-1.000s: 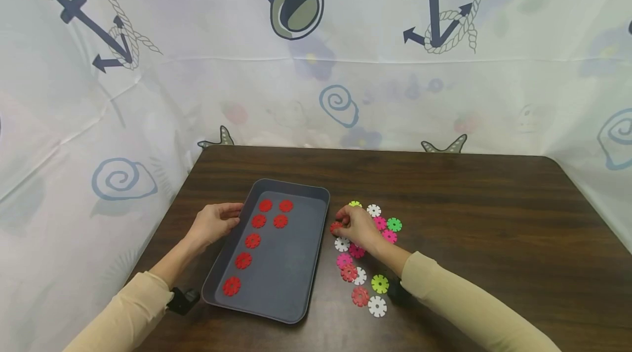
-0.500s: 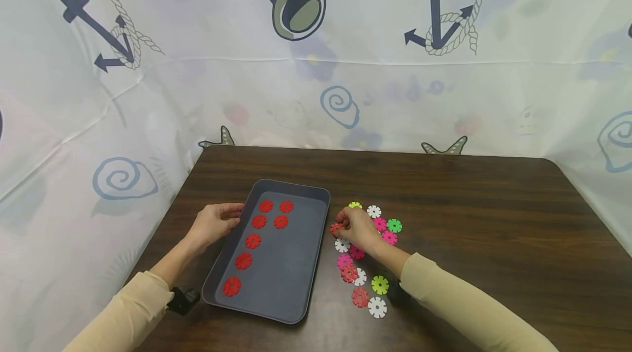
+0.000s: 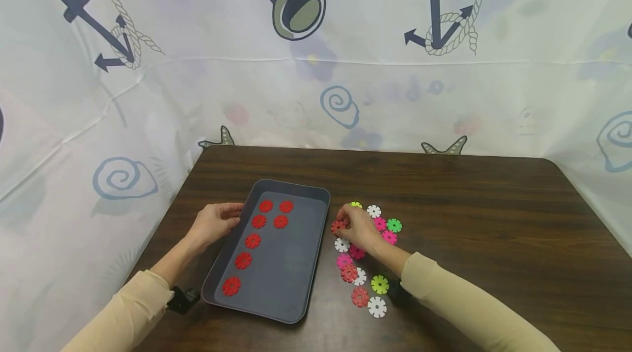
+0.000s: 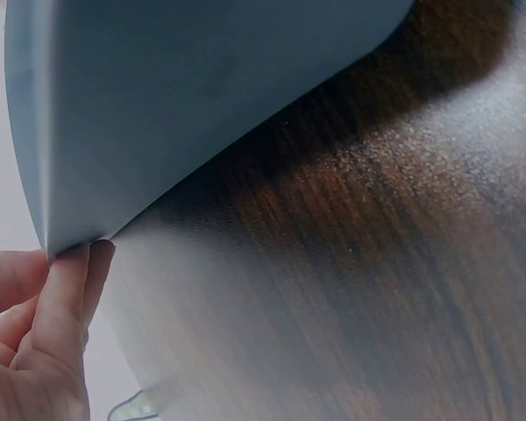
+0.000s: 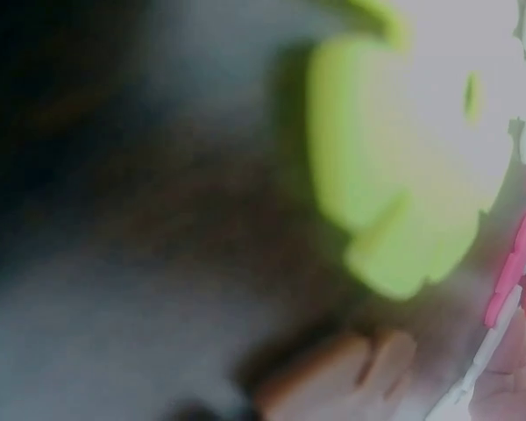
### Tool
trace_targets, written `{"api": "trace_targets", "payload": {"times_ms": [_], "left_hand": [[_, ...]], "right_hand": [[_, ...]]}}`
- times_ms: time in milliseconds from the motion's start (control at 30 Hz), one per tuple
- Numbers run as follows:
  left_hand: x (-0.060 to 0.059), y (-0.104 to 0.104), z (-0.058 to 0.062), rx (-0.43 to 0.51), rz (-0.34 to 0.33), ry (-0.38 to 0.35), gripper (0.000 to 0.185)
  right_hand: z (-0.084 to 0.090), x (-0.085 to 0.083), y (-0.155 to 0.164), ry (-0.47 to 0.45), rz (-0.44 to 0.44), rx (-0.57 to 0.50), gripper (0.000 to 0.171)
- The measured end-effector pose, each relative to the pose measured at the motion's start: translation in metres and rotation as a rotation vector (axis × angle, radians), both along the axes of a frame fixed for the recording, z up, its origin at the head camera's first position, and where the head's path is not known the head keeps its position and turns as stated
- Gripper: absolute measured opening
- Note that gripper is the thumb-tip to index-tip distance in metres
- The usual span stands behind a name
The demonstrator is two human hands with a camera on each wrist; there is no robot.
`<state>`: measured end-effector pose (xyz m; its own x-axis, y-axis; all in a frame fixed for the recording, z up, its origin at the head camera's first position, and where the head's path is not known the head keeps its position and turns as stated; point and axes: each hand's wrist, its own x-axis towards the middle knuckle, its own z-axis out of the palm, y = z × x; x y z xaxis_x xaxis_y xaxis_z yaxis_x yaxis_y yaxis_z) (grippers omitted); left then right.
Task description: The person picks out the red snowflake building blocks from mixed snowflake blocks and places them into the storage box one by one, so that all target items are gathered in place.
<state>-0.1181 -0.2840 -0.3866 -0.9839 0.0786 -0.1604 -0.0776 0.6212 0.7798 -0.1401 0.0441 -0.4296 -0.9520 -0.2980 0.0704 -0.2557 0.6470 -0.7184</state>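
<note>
A dark grey tray [image 3: 296, 264] lies on the brown table and holds several red notched discs [image 3: 253, 240]. My left hand [image 3: 217, 221] grips the tray's left rim; in the left wrist view its fingers [image 4: 66, 289] curl at the tray's edge [image 4: 35, 175]. My right hand [image 3: 356, 226] sits just right of the tray and pinches a red disc [image 3: 337, 226] at its fingertips. Around that hand lie loose discs in white [image 3: 342, 244], pink [image 3: 344, 260], green [image 3: 394, 225] and lime [image 3: 379, 284]. The right wrist view is a blur with a lime disc [image 5: 394, 167] close up.
A printed cloth with anchors and shells hangs behind and beside the table [image 3: 469, 204]. A small black object [image 3: 184, 300] lies near my left sleeve at the table's front left edge. The table's right half is bare wood.
Almost nothing moved. My right hand stays by the tray's right rim with the red disc at its fingertips; the left hand keeps its hold on the tray.
</note>
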Motion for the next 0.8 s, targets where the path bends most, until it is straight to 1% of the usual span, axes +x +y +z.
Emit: {"api": "trace_targets", "payload": {"times_ms": [300, 467, 567, 700, 800], "left_hand": [[-0.0005, 0.0000, 0.0003, 0.004, -0.002, -0.005, 0.040], [-0.0013, -0.0004, -0.0003, 0.010, -0.006, -0.002, 0.040], [-0.0015, -0.0007, -0.0006, 0.011, -0.005, -0.004, 0.040], [-0.0013, -0.0006, -0.0005, 0.013, -0.005, -0.001, 0.039], [-0.0012, -0.0006, -0.0001, 0.014, -0.006, 0.002, 0.039]], "right_hand": [[0.0007, -0.0030, 0.0032, 0.033, 0.001, 0.001, 0.023], [0.0005, -0.0030, 0.0042, 0.022, 0.001, -0.020, 0.022], [0.0011, -0.0038, 0.0047, -0.012, -0.008, -0.045, 0.021], [0.0014, -0.0064, 0.0062, -0.035, -0.022, -0.077, 0.020], [0.0034, -0.0086, 0.0080, -0.027, -0.030, -0.107, 0.019]]}}
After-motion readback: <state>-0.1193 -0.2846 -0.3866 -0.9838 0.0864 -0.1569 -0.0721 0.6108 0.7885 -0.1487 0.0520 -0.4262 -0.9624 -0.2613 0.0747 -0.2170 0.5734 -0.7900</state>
